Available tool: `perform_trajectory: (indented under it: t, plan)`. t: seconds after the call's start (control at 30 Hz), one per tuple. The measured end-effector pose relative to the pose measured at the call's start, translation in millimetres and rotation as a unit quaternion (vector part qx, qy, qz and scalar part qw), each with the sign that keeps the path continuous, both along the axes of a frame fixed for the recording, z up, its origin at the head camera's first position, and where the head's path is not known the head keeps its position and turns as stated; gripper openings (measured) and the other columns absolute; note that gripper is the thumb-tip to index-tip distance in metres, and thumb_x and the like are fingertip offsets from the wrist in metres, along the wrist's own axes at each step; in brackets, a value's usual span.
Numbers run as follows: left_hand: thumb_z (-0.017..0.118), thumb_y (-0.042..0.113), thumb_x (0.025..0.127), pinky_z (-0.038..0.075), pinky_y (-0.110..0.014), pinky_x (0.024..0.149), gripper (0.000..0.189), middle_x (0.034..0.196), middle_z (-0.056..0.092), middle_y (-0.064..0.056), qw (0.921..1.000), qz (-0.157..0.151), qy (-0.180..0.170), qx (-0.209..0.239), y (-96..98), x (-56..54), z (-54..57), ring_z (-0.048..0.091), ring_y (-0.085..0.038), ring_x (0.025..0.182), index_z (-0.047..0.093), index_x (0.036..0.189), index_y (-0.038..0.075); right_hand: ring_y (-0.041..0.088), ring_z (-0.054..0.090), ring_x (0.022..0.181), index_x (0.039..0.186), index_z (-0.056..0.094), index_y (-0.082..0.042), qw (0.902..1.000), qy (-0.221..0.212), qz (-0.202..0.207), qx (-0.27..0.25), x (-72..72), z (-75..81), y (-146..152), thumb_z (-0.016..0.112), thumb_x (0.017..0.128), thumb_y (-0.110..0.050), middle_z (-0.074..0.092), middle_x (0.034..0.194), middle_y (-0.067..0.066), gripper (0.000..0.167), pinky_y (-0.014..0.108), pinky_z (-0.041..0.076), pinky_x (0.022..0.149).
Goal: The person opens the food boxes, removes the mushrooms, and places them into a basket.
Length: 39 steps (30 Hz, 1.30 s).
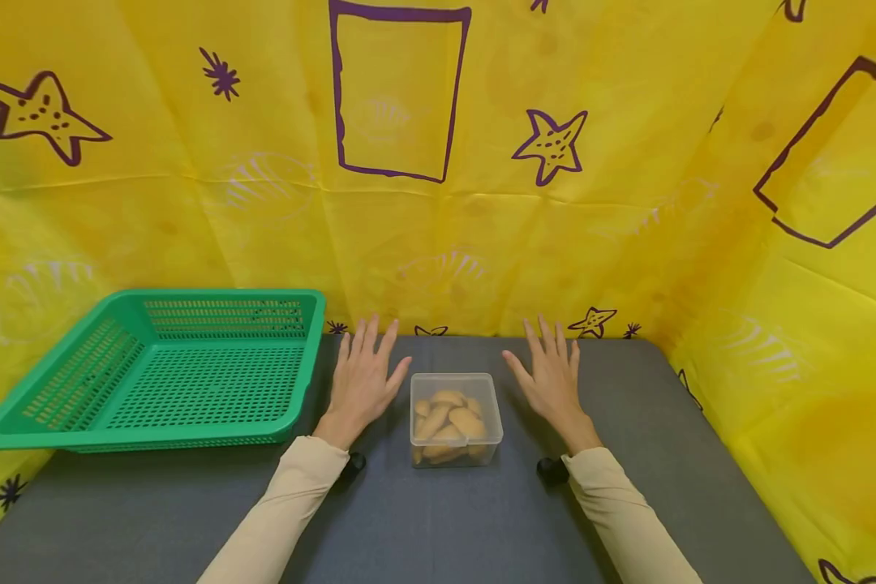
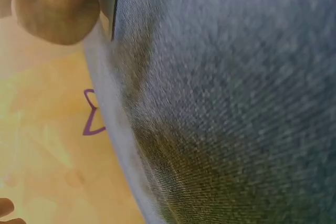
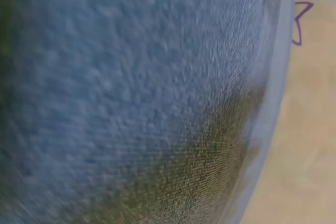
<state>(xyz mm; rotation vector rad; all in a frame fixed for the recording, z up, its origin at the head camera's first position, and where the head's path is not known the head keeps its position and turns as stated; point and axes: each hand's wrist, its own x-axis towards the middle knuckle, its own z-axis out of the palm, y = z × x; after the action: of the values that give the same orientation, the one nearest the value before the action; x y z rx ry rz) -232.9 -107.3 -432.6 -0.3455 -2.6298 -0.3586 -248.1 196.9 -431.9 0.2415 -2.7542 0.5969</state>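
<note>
A clear square plastic container (image 1: 456, 456) stands on the grey table between the two hands in the head view. Several light-brown oval pieces, like cookies, (image 1: 448, 418) fill it. Left of it, the left hand (image 1: 361, 377) is palm down with fingers spread and holds nothing. On the other side, the right hand (image 1: 551, 377) lies the same way, fingers straight and apart, also without anything in it. Both hands are beside the container, with a gap on each side. The wrist views show mostly table cloth, with part of the left hand (image 2: 58, 9) at the top left corner.
A green perforated plastic basket (image 1: 308, 365) sits at the left, close to the left hand. The grey table (image 1: 431, 527) ends at a yellow cloth backdrop (image 1: 438, 219) with purple drawings, which also hangs along the right side.
</note>
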Motion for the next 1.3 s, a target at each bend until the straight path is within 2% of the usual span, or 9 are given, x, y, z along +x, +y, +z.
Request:
perform_trajectory:
  t: [0.23,0.5,0.7,0.87,1.07,1.3]
  plan:
    - [0.058,0.04,0.098,0.029,-0.06,0.117,0.057,0.154,0.041,-0.021,0.9987,-0.028,0.034,0.026,3.8,10.6,0.0,0.038,-0.04,0.143,0.046,0.148,0.014,0.043,0.009,0.153,0.158,0.026,-0.017,0.9995,0.005,0.022,-0.024,13.2,1.0,-6,0.05,0.1,-0.052,0.016,0.166,0.014,0.072,0.069,0.009,0.117]
    - [0.062,0.034,0.097,0.033,-0.059,0.115,0.053,0.148,0.048,-0.021,0.9949,-0.052,0.062,0.059,8.0,25.6,-4.0,0.046,-0.04,0.137,0.052,0.144,0.012,0.045,0.02,0.15,0.156,0.031,-0.013,0.997,0.021,0.045,-0.059,26.8,0.0,-10,0.051,0.101,-0.047,0.023,0.164,0.016,0.068,0.068,0.022,0.114]
    - [0.065,0.03,0.094,0.038,-0.059,0.111,0.05,0.142,0.053,-0.021,0.99,-0.078,0.087,0.08,14.3,37.5,-7.5,0.05,-0.04,0.132,0.055,0.14,0.011,0.043,0.023,0.15,0.156,0.032,-0.015,0.9954,0.02,0.053,-0.077,37.2,-2.6,-13,0.052,0.101,-0.044,0.027,0.163,0.016,0.066,0.067,0.023,0.115]
    - [0.064,0.029,0.095,0.039,-0.059,0.11,0.048,0.141,0.054,-0.02,0.9893,-0.084,0.084,0.085,17.0,45.0,-8.4,0.051,-0.038,0.131,0.056,0.139,0.012,0.041,0.024,0.149,0.155,0.034,-0.012,0.9922,0.022,0.08,-0.093,42.6,-4.9,-13,0.056,0.1,-0.04,0.029,0.162,0.014,0.065,0.066,0.025,0.114]
    - [0.066,0.028,0.094,0.041,-0.057,0.109,0.047,0.139,0.056,-0.019,0.9873,-0.105,0.082,0.086,18.7,55.0,-10.7,0.053,-0.038,0.13,0.058,0.137,0.011,0.038,0.026,0.149,0.157,0.029,-0.019,0.9841,-0.004,0.121,-0.13,51.9,-6.4,-11,0.056,0.101,-0.037,0.026,0.164,0.009,0.065,0.066,0.026,0.114]
    - [0.063,0.03,0.096,0.043,-0.056,0.107,0.042,0.141,0.055,-0.016,0.9753,-0.175,0.073,0.113,18.8,62.8,-12.9,0.052,-0.036,0.132,0.06,0.134,0.012,0.035,0.024,0.151,0.159,0.019,-0.032,0.963,-0.073,0.19,-0.176,63.7,-7.2,-8,0.063,0.097,-0.033,0.022,0.165,0.006,0.076,0.068,0.025,0.113]
